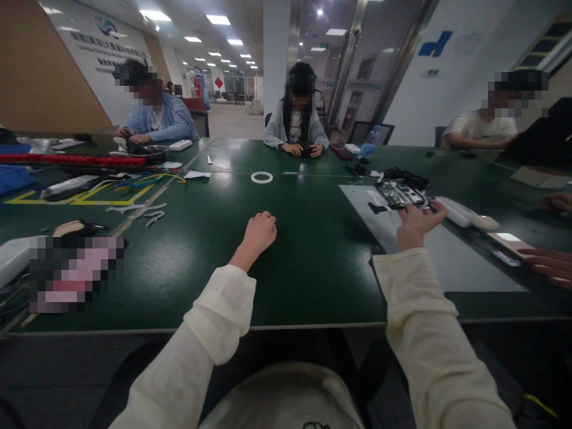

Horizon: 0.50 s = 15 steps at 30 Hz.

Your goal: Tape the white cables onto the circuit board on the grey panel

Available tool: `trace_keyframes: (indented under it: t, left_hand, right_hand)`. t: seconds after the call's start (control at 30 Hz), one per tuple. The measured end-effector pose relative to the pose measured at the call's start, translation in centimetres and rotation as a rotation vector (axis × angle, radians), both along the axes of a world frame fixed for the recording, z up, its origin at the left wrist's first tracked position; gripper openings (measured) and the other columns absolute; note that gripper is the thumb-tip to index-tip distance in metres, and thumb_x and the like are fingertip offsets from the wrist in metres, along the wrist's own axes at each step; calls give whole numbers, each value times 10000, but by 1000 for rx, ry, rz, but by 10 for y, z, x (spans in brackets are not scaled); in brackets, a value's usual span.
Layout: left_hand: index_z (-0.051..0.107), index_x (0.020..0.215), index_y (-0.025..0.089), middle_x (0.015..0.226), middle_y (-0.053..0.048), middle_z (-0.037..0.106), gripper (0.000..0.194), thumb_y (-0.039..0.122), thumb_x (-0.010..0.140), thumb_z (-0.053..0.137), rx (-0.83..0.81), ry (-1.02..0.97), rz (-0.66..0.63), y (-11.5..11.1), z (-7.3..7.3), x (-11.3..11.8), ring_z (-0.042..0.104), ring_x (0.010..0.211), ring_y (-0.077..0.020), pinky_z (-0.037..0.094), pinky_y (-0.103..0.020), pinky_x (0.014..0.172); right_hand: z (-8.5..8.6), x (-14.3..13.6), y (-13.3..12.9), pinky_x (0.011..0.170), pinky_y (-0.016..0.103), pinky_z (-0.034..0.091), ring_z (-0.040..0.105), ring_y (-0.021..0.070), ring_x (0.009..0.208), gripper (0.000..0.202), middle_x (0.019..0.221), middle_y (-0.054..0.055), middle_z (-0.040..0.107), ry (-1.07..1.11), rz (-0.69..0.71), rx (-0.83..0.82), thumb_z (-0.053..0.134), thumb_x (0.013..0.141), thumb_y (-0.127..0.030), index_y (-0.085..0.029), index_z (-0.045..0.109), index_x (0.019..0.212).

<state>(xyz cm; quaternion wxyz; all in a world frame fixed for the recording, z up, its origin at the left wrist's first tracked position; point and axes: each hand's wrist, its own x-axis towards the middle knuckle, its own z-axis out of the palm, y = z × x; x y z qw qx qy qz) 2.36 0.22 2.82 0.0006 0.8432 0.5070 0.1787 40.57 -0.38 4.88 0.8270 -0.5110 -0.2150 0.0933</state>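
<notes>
My left hand [260, 232] rests on the green table [313, 238] with its fingers curled together; whether anything is in it is hidden. Further right, my right hand [417, 223] reaches palm up over a grey board [465, 262], its fingers at the near edge of an opened device with exposed circuit boards [400, 193]. Thumb and fingers are spread, and the fingertips partly go under or behind the device, so the grip is unclear. A small black piece [378, 208] lies on the board just left of the device.
A white ring [261, 177] lies mid-table. At left are cables [152, 179], white plastic pieces [154, 211] and a blurred pink item [80, 274]. Another person's hand [552, 259] is by a phone [509, 241] at right. People sit across; a bottle [369, 143] stands at the back.
</notes>
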Motion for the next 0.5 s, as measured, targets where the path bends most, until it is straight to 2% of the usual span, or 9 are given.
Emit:
trace_keyframes:
  t: [0.1, 0.2, 0.33, 0.5]
  left_hand:
    - [588, 1075, 149, 1125, -107, 571, 257, 192, 888, 417, 56, -49, 39, 0, 5, -1, 552, 1024, -228, 456, -379, 881]
    - [541, 1140, 155, 1166, -106, 556, 288, 166, 889, 402, 178, -136, 120, -1, 15, -4, 533, 1066, -232, 437, -390, 914]
    - [503, 1179, 162, 1207, -103, 535, 311, 148, 889, 393, 302, -259, 169, -3, 29, -9, 511, 1101, -222, 418, -384, 945]
    - [505, 1179, 155, 1200, -112, 539, 319, 138, 887, 379, 357, -310, 195, -3, 38, -13, 514, 1090, -226, 415, -389, 943]
  right_hand:
    - [6, -26, 5, 638, 225, 513, 601, 82, 708, 485, 916, -3, 531, 139, 198, 77, 574, 578, 37, -234, 381, 930]
    - [7, -66, 7, 572, 185, 515, 604, 84, 648, 472, 795, -41, 567, 190, 472, 10, 598, 566, 6, -231, 411, 929]
    - [2, -124, -1, 536, 172, 521, 607, 81, 660, 459, 832, -57, 599, 154, 783, -126, 679, 554, -82, -245, 450, 916]
    - [-9, -174, -17, 643, 238, 559, 626, 138, 843, 491, 944, -31, 605, 31, 1109, -247, 721, 568, -155, -261, 464, 973]
